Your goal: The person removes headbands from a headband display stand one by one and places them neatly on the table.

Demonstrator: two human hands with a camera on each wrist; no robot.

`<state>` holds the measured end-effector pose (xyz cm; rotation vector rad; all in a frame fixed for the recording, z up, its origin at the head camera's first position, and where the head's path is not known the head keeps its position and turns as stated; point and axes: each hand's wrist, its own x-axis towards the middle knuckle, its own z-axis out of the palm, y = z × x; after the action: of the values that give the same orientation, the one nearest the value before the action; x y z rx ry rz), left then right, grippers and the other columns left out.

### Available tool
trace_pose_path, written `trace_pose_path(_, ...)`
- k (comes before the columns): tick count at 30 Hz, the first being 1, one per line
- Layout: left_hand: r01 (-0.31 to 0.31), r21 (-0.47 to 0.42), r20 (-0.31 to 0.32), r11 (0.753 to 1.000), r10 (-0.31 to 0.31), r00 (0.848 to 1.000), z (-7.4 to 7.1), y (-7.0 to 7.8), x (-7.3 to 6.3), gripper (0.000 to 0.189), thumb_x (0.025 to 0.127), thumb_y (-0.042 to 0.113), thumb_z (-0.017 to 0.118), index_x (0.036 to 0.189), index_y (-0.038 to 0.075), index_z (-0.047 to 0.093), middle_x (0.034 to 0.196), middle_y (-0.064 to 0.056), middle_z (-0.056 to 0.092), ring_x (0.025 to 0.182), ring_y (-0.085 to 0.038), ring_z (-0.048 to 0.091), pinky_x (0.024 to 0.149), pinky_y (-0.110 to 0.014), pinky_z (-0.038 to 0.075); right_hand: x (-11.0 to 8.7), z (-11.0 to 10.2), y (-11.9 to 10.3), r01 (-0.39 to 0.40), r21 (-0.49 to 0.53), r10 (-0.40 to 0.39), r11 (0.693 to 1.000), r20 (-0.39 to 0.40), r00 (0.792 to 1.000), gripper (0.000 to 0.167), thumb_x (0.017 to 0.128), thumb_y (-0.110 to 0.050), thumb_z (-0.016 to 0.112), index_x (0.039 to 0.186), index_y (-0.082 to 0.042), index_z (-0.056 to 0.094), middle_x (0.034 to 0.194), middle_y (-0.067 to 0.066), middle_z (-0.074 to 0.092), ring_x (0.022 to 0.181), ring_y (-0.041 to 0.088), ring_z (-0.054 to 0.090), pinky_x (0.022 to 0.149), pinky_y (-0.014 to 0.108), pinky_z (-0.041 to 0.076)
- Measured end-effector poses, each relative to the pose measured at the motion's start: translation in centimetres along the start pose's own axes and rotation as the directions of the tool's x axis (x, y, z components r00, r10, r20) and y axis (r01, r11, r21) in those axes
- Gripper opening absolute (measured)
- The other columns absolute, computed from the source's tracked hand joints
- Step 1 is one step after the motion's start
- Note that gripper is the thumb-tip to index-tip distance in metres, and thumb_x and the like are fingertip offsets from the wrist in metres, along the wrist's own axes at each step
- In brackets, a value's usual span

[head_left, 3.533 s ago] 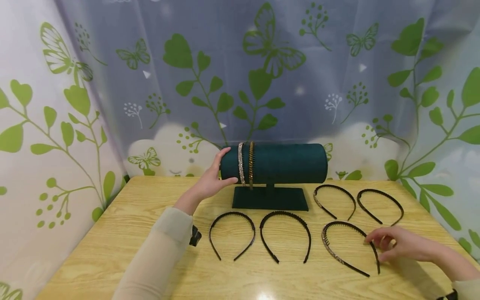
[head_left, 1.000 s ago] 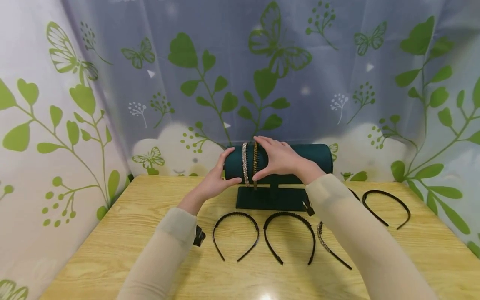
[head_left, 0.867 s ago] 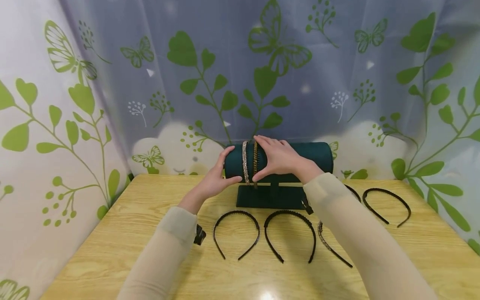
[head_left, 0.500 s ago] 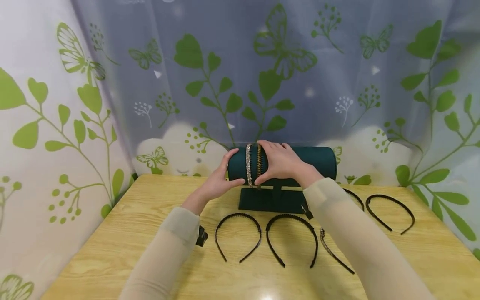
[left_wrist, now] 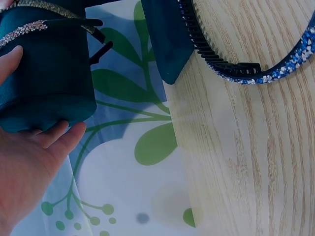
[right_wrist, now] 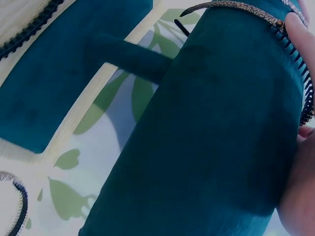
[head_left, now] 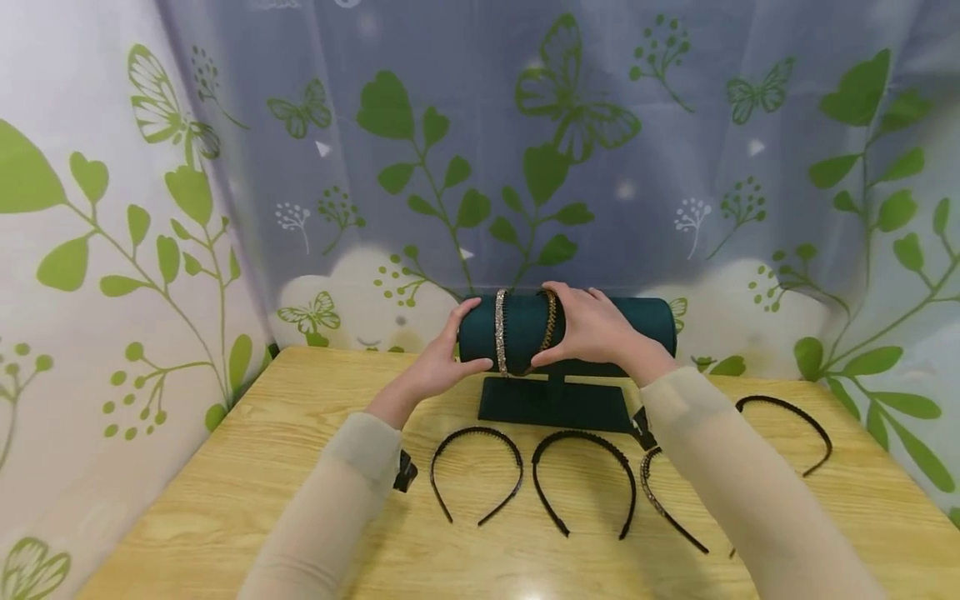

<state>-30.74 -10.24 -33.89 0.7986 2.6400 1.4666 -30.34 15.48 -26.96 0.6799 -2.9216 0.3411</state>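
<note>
A dark green velvet display stand (head_left: 651,321) with a horizontal roll stands at the back of the table. My left hand (head_left: 431,368) grips the roll's left end, with the thumb in front and fingers over the top. Near that end a silver glittery headband (head_left: 500,333) sits round the roll. To its right is a gold headband (head_left: 551,315), tilted on the roll, its comb teeth visible in the right wrist view. My right hand (head_left: 596,332) holds the gold headband between thumb and fingers, its palm over the roll's front.
On the wooden table (head_left: 300,517) in front of the stand lie two headbands, a left one (head_left: 476,430) and a middle black one (head_left: 581,435). A glittery headband (head_left: 660,504) is partly hidden under my right sleeve. Another black headband (head_left: 787,406) lies farther right. Patterned cloth (head_left: 450,167) hangs behind.
My right hand has left the front right headband and taken hold of the gold one. In the last half second the gold headband has slid right, away from the silver one. The left hand keeps its grip.
</note>
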Motion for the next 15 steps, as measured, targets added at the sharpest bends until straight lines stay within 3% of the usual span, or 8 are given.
trace_pose_path(9, -0.015, 0.018, 0.003, 1.0, 0.015, 1.0, 0.0, -0.1, 0.1, 0.087, 0.093, 0.026, 0.069, 0.153, 0.042, 0.008, 0.161, -0.012, 0.006, 0.138, -0.043, 0.026, 0.102, -0.059, 0.034, -2.2, -1.1, 3.4, 0.015, 0.047, -0.014, 0.999, -0.025, 1.0, 0.117, 0.065, -0.061, 0.083, 0.151, -0.007, 0.026, 0.148, 0.019, 0.038, 0.132, 0.037, 0.041, 0.112, 0.057, 0.007)
trace_pose_path(15, -0.01, 0.014, 0.006, 1.0, 0.01, 1.0, 0.0, -0.1, 0.1, 0.087, 0.093, 0.028, 0.069, 0.152, 0.044, 0.007, 0.161, -0.01, 0.003, 0.139, -0.043, 0.025, 0.103, -0.059, 0.032, -3.7, -2.2, 5.5, -0.018, 0.097, 0.02, 0.995, -0.012, 1.0, 0.117, 0.065, -0.059, 0.084, 0.151, -0.008, 0.025, 0.148, 0.022, 0.037, 0.133, 0.042, 0.037, 0.112, 0.058, 0.005)
